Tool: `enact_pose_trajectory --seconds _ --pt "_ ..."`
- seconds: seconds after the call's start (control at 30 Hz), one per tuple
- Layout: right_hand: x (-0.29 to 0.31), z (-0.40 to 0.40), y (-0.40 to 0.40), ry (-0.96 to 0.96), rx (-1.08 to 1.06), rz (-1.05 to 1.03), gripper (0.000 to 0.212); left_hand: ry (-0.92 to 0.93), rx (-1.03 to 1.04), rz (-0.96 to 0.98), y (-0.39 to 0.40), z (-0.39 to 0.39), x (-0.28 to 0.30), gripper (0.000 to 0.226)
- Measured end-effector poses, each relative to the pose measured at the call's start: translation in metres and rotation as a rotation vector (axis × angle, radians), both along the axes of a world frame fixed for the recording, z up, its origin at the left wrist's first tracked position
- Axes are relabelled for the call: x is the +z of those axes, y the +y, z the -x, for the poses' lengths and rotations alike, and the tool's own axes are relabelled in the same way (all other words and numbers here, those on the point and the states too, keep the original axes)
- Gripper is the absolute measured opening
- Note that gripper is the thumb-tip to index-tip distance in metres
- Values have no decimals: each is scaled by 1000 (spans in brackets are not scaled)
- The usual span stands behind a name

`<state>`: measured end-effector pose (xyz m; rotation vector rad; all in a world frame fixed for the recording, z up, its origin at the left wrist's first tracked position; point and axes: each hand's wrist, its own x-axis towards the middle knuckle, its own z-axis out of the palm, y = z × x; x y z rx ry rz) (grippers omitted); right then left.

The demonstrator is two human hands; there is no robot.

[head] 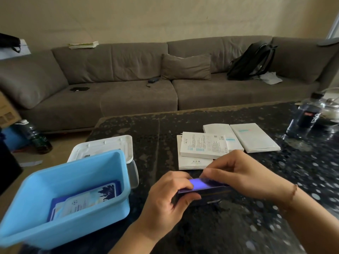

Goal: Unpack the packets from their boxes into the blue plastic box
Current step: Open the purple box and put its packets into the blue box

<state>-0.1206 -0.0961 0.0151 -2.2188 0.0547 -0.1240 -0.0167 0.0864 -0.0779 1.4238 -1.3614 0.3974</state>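
Both my hands hold a dark blue box (203, 187) edge-on just above the black speckled table. My left hand (165, 197) grips its near left end, and my right hand (244, 175) pinches its top right edge. The blue plastic box (36, 217) stands at the table's front left corner, with blue and white packets (86, 198) lying flat on its bottom. Several white flat boxes (203, 144) lie on the table beyond my hands, two of them stacked.
A white lid (102, 143) lies behind the blue plastic box. A clear water bottle (306, 116) stands at the table's far right. A grey sofa with a cushion and a black backpack (251, 61) runs along the wall. A green bottle (36, 136) lies on the floor, left.
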Motion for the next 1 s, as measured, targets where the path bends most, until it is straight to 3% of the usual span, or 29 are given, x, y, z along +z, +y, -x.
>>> enact_pose_trajectory --seconds 0.1,0.33,0.5,0.77,0.9,1.0 --pt "-1 3 1 -11 -23 -24 7 14 -8 -10 1 1 2 22" --pt "-5 8 10 -135 -146 49 13 31 14 -11 1 3 4 22" --pt "-7 10 13 -273 -122 229 13 111 18 -44 -1 3 8 23" --pt "-13 8 15 -485 -141 380 16 461 -120 -360 -1 4 36 25" --pt "-13 6 16 -487 -266 297 13 506 -104 -447 -6 2 46 35" --pt "-6 2 16 -383 -286 177 26 549 -88 -455 -6 2 47 38"
